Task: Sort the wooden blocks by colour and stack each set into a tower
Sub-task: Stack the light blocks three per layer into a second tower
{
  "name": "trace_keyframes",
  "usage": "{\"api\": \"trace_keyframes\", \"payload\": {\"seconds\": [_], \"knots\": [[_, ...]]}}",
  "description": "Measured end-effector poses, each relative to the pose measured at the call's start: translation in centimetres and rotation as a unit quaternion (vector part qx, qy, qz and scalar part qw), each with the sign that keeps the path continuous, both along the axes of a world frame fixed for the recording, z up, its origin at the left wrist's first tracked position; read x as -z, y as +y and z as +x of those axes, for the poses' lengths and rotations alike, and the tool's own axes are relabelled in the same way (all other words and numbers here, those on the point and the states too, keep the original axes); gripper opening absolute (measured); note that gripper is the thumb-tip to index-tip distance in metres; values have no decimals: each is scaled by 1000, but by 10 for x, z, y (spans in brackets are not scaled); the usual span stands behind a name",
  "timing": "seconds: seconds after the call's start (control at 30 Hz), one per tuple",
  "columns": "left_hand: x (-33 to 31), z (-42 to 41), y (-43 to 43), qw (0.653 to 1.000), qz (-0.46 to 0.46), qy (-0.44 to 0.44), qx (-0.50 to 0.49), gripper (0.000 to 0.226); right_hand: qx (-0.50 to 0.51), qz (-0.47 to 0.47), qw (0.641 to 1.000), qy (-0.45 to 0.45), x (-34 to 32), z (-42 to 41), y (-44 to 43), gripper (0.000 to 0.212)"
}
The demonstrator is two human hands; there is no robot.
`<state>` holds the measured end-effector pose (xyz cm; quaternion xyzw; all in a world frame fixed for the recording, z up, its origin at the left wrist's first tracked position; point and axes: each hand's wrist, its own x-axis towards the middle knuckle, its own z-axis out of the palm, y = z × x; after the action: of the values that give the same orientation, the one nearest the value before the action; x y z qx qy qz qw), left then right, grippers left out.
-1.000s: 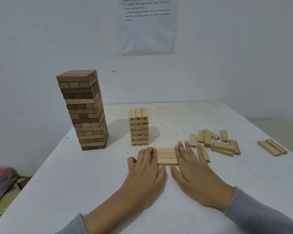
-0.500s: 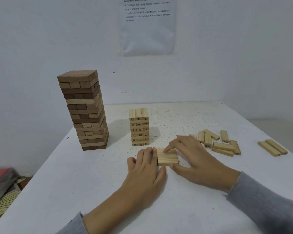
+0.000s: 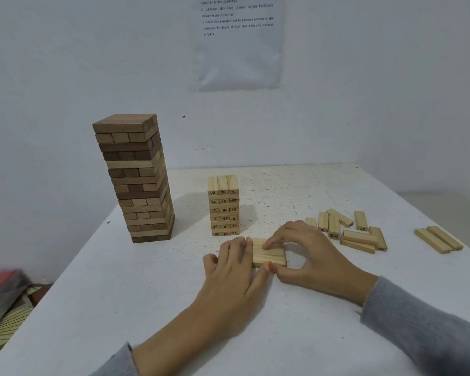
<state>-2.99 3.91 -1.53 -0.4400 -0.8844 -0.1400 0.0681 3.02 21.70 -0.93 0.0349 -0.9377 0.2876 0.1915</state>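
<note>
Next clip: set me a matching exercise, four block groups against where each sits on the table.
Things:
1. tall brown wooden tower of dark and light blocks
2. short pale wooden tower with printed numbers
3. flat row of pale wooden blocks
4. pair of pale wooden blocks
Places:
A. by the right edge of the white table
B. between left hand and right hand
C. mid-table
D. far left
Pairs: 1-D, 2-C, 3-B, 4-A

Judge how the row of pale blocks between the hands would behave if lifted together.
The row of pale blocks likely splits: visible seams show separate pieces. Each looks stiff wood, probably light. Flat faces should slide, not roll.
</note>
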Motion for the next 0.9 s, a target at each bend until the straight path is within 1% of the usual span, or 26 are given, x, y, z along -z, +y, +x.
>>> {"api": "trace_keyframes", "payload": {"seconds": [0.03,0.1,0.13,0.23,0.33,0.4,0.53,0.7,0.9], "knots": [[1,-1,2,1000,23,-10,-9,82,2,-15,1000,13,-2,1,-1,32],[4,-3,5,996,72,45,-14,57,8,-53,998,42,-10,3,-2,32],[2,-4,5,993,99,60,-20,51,8,-68,996,57,-16,3,-3,32],[-13,-9,4,974,226,-4,-3,61,-5,-81,992,95,-39,1,-8,31],[-34,-15,1,947,321,10,2,56,-24,-73,990,117,-67,-8,-12,28],[-43,-22,2,935,356,5,-7,54,-37,-69,990,116,-83,-18,-14,27],[-58,-41,4,922,386,-28,-24,49,-41,-67,990,119,-103,-43,-16,27],[-68,-66,6,921,387,-18,-35,49,-31,-73,989,123,-108,-71,-16,25],[-53,-89,5,916,390,-91,-26,53,-30,-68,993,89,-101,-93,-8,25]]}}
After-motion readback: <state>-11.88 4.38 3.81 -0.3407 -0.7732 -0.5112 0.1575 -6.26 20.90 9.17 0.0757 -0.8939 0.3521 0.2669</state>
